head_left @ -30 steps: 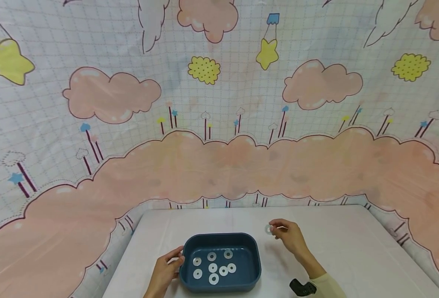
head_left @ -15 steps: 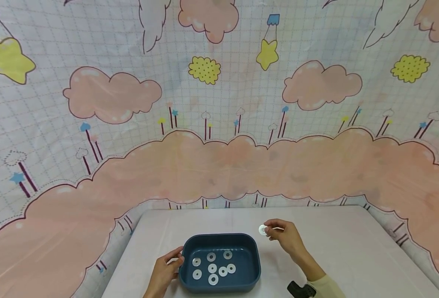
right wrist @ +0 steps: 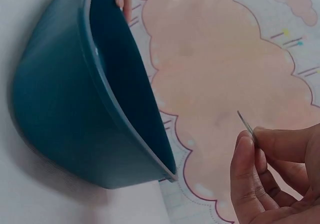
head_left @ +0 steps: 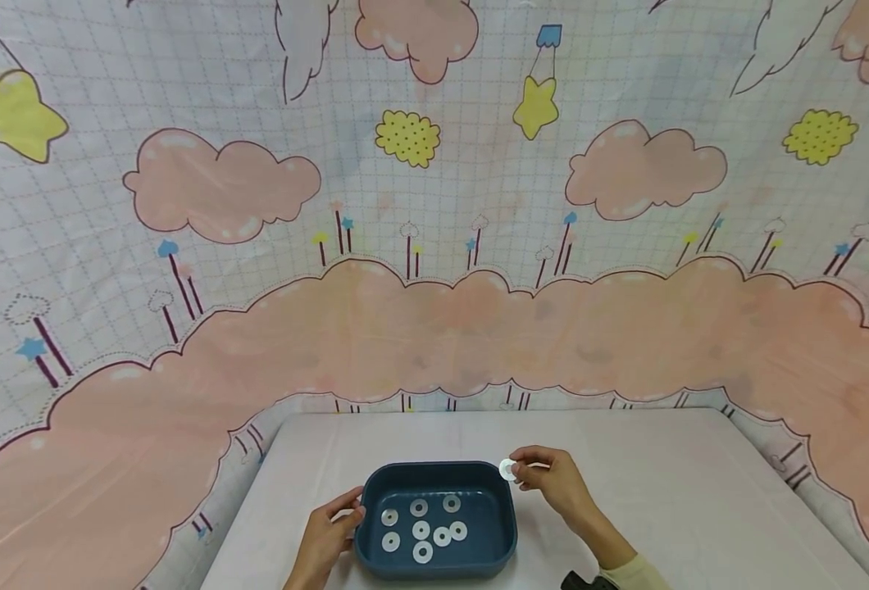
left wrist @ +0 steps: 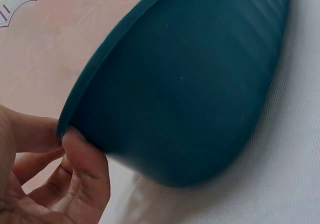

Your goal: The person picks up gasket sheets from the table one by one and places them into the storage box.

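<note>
A dark blue rectangular tub [head_left: 434,565] stands on the white table, with several flat metal washers [head_left: 421,531] lying spread over its floor. At its left side my left hand [head_left: 329,528] pinches the rim; the left wrist view shows thumb and fingers [left wrist: 87,166] on either side of that edge. Beyond the tub's far right corner, my right hand [head_left: 556,479] pinches one more washer [head_left: 507,469] between thumb and fingertips. In the right wrist view this washer [right wrist: 245,123] appears almost edge-on, apart from the tub's rim.
The white-covered table [head_left: 663,492] extends around the tub. Behind it rises a cloth backdrop [head_left: 434,336] printed with clouds and stars. A black band [head_left: 585,582] sits at the right wrist, by a light sleeve [head_left: 637,574].
My right hand has carried its washer leftward and slightly nearer, to the tub's far right corner. My left hand, the tub and the washers inside stay in place.
</note>
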Available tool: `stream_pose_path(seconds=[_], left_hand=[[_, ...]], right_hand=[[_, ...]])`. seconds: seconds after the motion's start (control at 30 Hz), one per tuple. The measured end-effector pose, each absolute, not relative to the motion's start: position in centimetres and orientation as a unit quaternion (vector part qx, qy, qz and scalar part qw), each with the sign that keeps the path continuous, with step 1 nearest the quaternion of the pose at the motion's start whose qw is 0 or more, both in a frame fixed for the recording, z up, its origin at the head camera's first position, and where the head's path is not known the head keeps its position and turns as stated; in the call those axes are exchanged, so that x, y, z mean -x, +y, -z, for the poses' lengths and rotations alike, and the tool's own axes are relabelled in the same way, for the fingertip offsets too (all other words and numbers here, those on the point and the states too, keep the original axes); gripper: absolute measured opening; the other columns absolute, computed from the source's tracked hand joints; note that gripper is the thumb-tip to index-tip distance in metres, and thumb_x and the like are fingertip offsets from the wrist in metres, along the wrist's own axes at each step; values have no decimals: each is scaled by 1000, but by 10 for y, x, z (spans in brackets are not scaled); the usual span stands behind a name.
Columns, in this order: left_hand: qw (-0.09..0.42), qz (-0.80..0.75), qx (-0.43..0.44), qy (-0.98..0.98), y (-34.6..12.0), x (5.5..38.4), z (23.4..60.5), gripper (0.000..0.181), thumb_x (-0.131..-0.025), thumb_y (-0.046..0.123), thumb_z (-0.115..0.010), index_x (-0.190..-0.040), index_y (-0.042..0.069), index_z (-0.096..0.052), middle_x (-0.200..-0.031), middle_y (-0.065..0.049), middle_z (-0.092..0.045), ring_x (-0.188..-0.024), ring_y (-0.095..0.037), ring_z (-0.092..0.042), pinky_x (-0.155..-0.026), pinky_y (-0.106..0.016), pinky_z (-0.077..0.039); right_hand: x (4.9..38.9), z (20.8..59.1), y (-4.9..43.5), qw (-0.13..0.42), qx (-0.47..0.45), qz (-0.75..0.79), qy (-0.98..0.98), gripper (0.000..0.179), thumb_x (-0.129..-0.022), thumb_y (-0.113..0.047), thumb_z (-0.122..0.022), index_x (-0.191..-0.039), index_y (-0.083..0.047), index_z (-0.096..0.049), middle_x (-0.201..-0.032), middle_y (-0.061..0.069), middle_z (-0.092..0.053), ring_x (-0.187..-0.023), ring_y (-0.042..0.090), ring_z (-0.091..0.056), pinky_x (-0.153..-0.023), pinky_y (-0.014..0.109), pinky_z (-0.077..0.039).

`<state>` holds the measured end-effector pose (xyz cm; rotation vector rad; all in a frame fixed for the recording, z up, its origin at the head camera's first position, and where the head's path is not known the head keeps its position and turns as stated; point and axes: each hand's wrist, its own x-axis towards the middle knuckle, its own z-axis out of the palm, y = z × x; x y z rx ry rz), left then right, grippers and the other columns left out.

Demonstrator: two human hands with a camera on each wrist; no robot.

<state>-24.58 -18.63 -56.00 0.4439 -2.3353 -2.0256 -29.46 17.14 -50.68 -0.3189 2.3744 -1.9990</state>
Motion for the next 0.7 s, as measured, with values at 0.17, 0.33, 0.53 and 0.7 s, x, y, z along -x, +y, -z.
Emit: stream_pose_path(seconds=[0.17,0.33,0.53,0.7], left_hand=[[9,646,-143,-749,-187,244,559,44,-92,7,-64,-135,1,-57,-107,-9,-56,-83,-14,-56,-66,-32,-54],[7,643,-147,-751,-187,242,559,44,-92,8,-64,-135,1,-58,-109,-10,-55,-85,-15,-56,-66,-32,-54],[5,642,-150,-752,-187,241,560,45,-92,8,-64,-136,2,-57,-109,-10,-55,-84,-15,-56,-66,-32,-54],[3,642,-149,-752,-188,240,560,45,-92,8,-64,-136,2,-57,-109,-10,-55,-85,-15,-56,-66,-33,-54]], right_hand=[[288,509,166,18,111,639,761,23,-88,-5,-69,-108,7,-68,-93,13,-67,-74,14,-65,-69,25,-57],[286,512,160,24,111,638,761,22,-89,-5,-68,-107,7,-69,-91,12,-67,-73,14,-66,-68,26,-58],[287,518,152,27,93,636,765,20,-88,-2,-68,-106,7,-69,-88,9,-67,-70,16,-67,-66,26,-58],[285,520,146,25,76,634,770,20,-88,-2,-69,-105,8,-69,-88,10,-67,-68,15,-68,-65,26,-58]])
